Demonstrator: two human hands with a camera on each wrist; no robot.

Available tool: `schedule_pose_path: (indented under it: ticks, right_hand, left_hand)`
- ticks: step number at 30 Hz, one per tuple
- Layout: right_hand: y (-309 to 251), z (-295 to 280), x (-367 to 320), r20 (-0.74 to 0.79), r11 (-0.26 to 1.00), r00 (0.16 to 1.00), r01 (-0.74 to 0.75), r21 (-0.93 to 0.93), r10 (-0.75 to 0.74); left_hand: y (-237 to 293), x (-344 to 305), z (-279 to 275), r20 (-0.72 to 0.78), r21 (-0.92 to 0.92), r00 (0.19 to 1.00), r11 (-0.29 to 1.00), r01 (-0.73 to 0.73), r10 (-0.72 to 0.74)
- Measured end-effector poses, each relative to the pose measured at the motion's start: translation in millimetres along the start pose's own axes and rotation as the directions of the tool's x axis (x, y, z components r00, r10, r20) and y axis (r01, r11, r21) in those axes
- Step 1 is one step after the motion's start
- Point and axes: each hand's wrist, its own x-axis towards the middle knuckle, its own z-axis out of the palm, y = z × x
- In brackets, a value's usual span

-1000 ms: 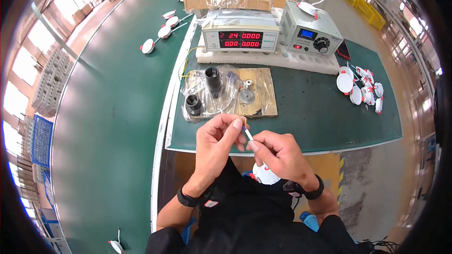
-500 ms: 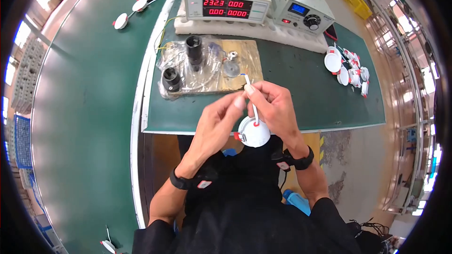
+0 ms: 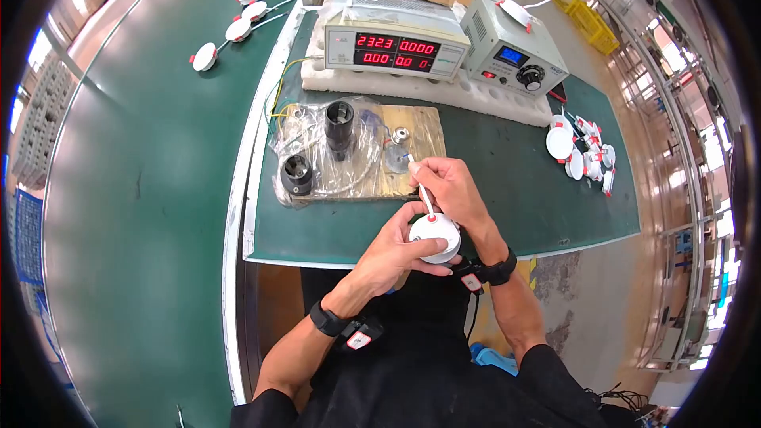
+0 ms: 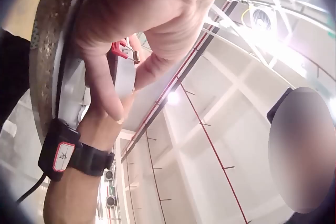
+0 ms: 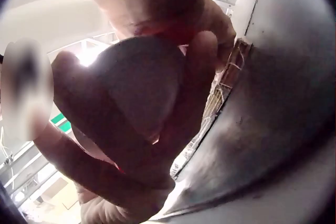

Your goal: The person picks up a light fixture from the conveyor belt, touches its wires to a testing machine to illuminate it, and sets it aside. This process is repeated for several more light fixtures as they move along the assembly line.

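My left hand (image 3: 392,252) grips a round white downlight (image 3: 434,229) from below and the side, thumb across its back. In the left wrist view, a red spring clip (image 4: 119,49) shows between the fingers. The downlight's face (image 5: 144,79) is dark in the right wrist view, with fingers spread over it. My right hand (image 3: 453,190) pinches the white cable (image 3: 426,200) that rises from the lamp's back. The cable's free end reaches over a round metal plate (image 3: 395,161) with a small metal post (image 3: 400,135), on a wooden board (image 3: 430,131).
Two black sockets (image 3: 339,125) stand on the plastic-wrapped left part of the board. Behind are a power meter (image 3: 396,51) with red digits and a grey supply box (image 3: 514,51). Several downlights (image 3: 560,143) lie at the right; others (image 3: 204,56) lie on the left bench.
The left hand has left the wire end and now holds the downlight's body. The right hand has shifted its pinch up the cable, and the cable's end has moved to the metal plate.
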Motion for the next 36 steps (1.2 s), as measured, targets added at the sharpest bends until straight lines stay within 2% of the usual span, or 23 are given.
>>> schedule_pose_path:
  ticks: [2, 8, 11, 14, 16, 21, 24, 27, 30, 33, 36]
  right_hand:
    - [-3, -3, 6, 0.014, 0.996, 0.999, 0.032, -0.088, -0.031]
    - [-5, -5, 12, 0.049, 0.997, 0.998, -0.037, -0.071, 0.04]
    - [-9, -10, 14, 0.065, 0.991, 0.997, -0.023, -0.129, 0.032]
    - [-8, -8, 17, 0.05, 0.998, 0.997, -0.058, -0.017, 0.059]
    - [-9, -8, 18, 0.043, 0.999, 0.999, -0.021, -0.034, 0.022]
    - [-2, -7, 19, 0.026, 0.995, 0.999, 0.048, -0.085, -0.046]
    - [2, -8, 18, 0.023, 0.996, 0.999, 0.043, -0.08, -0.041]
    - [3, -9, 20, 0.021, 0.997, 0.999, 0.036, -0.069, -0.035]
    - [5, -7, 20, 0.024, 0.998, 0.999, 0.038, -0.045, -0.037]
    - [3, -7, 20, 0.005, 0.997, 0.999, 0.038, -0.071, -0.038]
    - [2, -5, 17, -0.009, 0.995, 1.0, 0.027, -0.098, -0.028]
  left_hand:
    - [1, 4, -1, 0.015, -0.022, 1.0, 1.0, 0.005, -0.005]
    - [8, 10, 2, 0.069, -0.095, 0.996, 0.994, 0.055, -0.049]
    - [11, 13, 1, 0.099, -0.104, 0.992, 0.99, 0.093, -0.082]
    - [14, 17, -4, 0.099, -0.081, 0.991, 0.992, 0.1, -0.092]
    - [11, 18, -5, 0.075, -0.083, 0.995, 0.994, 0.072, -0.066]
    - [14, 18, -5, 0.085, -0.096, 0.989, 0.987, 0.132, -0.124]
    - [19, 16, -5, 0.106, -0.294, 0.981, 0.937, 0.187, -0.162]
    - [17, 15, 1, 0.082, -0.161, 0.991, 0.979, 0.122, -0.11]
    - [17, 15, 5, 0.065, -0.104, 0.994, 0.991, 0.09, -0.083]
    - [14, 18, 3, 0.086, -0.119, 0.991, 0.986, 0.116, -0.107]
    - [4, 23, -2, 0.11, -0.144, 0.992, 0.986, 0.08, -0.065]
